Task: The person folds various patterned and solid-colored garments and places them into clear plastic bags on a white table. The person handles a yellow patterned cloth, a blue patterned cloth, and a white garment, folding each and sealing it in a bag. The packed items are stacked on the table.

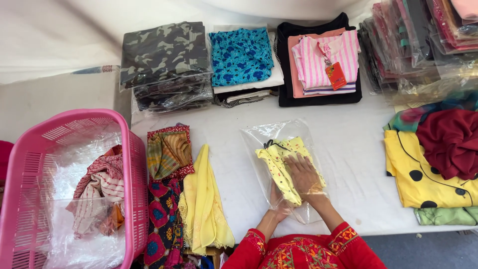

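Clear bag [259,137] holding yellow garment [279,162], right hand [304,175] inside, pink basket [130,164] of clothes

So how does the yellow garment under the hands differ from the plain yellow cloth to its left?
The yellow garment is dotted, folded compactly and lies inside a clear plastic bag under the right hand. The plain yellow cloth is unpatterned, unbagged, untouched and draped long over the table edge. Both are pale yellow.

sleeves [343,239]: red, cuffs embroidered orange and yellow | garment front: red, multicoloured embroidery | hands: bare
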